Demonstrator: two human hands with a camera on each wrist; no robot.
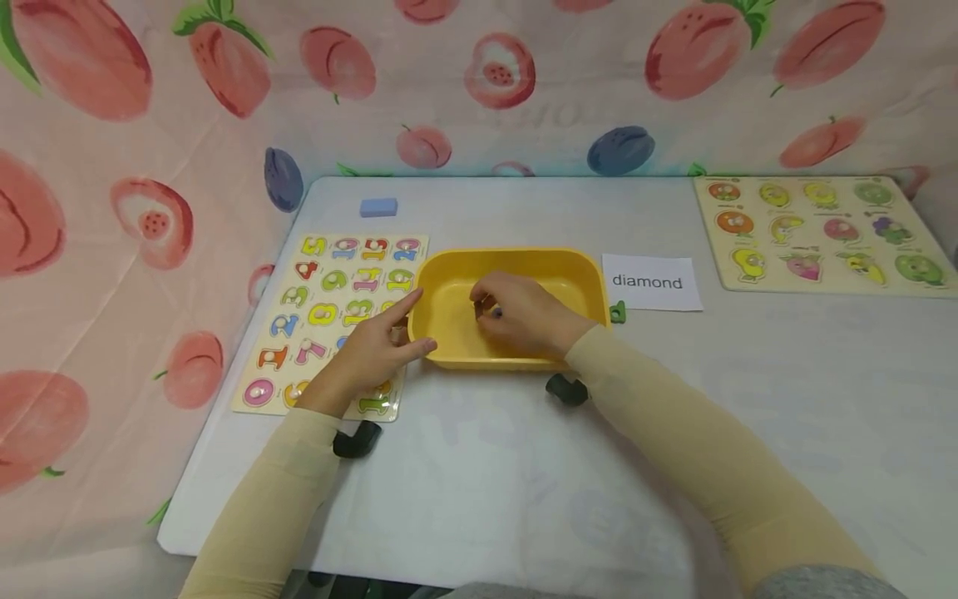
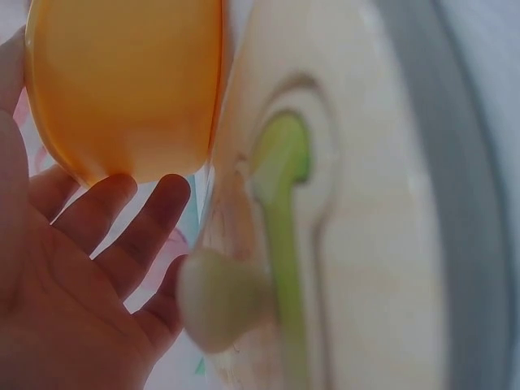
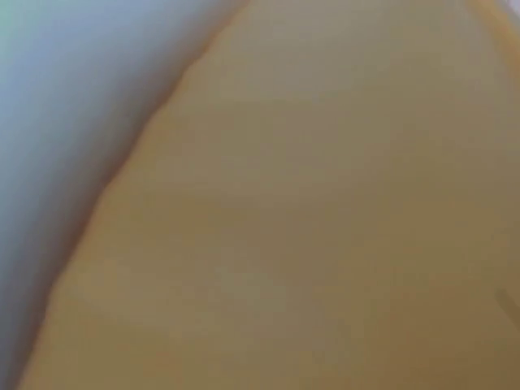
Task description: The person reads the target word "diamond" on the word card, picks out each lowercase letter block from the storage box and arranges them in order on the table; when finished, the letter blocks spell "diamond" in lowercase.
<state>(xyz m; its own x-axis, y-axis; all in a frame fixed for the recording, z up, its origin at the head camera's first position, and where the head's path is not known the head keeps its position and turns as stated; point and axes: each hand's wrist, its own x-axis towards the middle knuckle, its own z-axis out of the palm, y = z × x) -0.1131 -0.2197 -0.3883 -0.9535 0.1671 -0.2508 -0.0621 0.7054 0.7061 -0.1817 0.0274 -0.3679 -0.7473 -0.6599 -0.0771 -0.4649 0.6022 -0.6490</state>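
Observation:
A yellow plastic tray [image 1: 441, 279] stands on the white table. My left hand [image 1: 374, 349] rests against its left end, thumb and fingers spread. In the left wrist view, the extended fingers [image 2: 154, 223] touch or nearly touch the tray wall [image 2: 126, 89]. My right hand [image 1: 524, 312] reaches down into the tray with its fingers curled. A small dark piece [image 1: 496, 312] shows between thumb and fingers; whether they pinch it is unclear. The right wrist view is blurred and shows mostly yellow tray surface [image 3: 284, 203].
A number puzzle board [image 1: 299, 387] lies partly beneath the left hand, with knobs on its pieces. Right of the tray are a "diamond" card [image 1: 659, 295] and a green letter d [image 1: 617, 313]. A blue block [image 1: 378, 207] and a fruit puzzle board [image 1: 816, 279] lie farther back.

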